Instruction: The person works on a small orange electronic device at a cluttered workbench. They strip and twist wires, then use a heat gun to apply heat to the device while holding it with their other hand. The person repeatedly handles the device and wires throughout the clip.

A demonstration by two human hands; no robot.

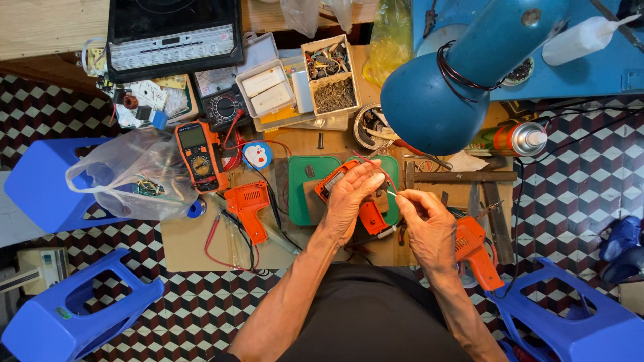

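The left hand [352, 194] grips an opened orange tool casing [335, 179], propped over the green mat [300, 175] to steady it; the right hand [429, 224] pinches a thin red wire [376, 167] taut, an orange soldering gun [475, 249] lying just beside it on the worktop [188, 241]

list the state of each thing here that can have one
left hand: gripping the orange tool body, which lies opened up on the green mat
right hand: fingers pinched shut on a thin red wire
orange housing half: detached, lying apart on the board
orange multimeter: screen blank
blue desk lamp: tilted over the bench
plastic bag: open, crumpled
parts box: open, filled
spray can: lying on its side
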